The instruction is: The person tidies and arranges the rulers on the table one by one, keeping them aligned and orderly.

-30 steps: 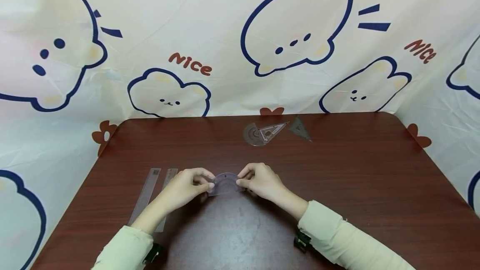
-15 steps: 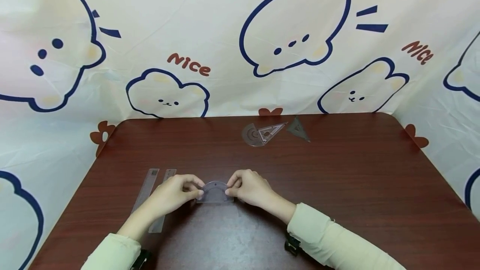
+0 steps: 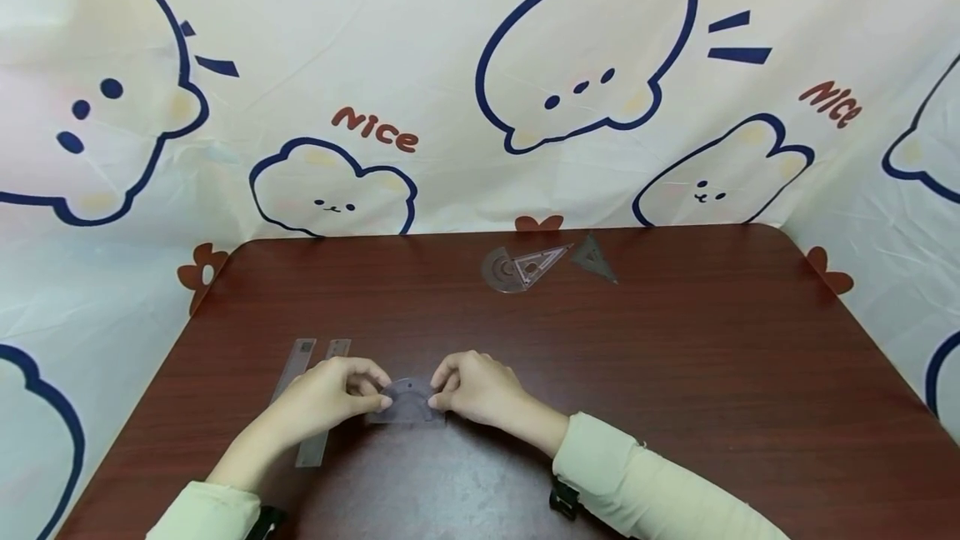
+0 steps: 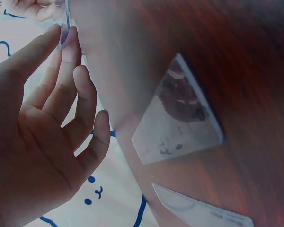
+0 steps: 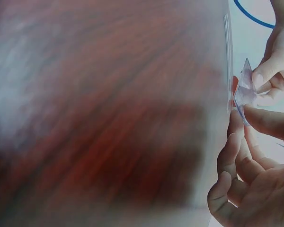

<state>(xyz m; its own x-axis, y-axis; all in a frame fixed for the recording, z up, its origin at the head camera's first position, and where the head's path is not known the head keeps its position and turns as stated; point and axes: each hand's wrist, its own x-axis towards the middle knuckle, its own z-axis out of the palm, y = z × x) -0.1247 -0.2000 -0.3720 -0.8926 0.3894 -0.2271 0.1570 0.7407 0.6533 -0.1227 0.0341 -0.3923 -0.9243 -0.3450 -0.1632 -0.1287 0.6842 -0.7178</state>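
Both hands hold a clear, purplish protractor (image 3: 408, 411), its curved edge toward the far side and its straight edge toward me. My left hand (image 3: 322, 394) pinches its left end between thumb and fingertips. At the other end, the thumb and fingers of my right hand (image 3: 483, 390) pinch it too. The right wrist view shows the protractor (image 5: 245, 92) nearly edge-on, apparently off the table. Beside and partly under the left forearm lie two clear rulers, the outer ruler (image 3: 294, 363) and the inner ruler (image 3: 312, 448); the arm hides their middles.
At the back of the brown table (image 3: 675, 340) lie a second clear protractor (image 3: 498, 271), a clear set square (image 3: 542, 265) touching or overlapping it, and a darker set square (image 3: 595, 259) to their right. A printed white cloth (image 3: 450, 182) stands behind the table and along its sides.
Both hands have carried the protractor left and nearer to me, closer to the rulers. Their pinch on it looks the same. The rulers and the pieces at the back have stayed put.
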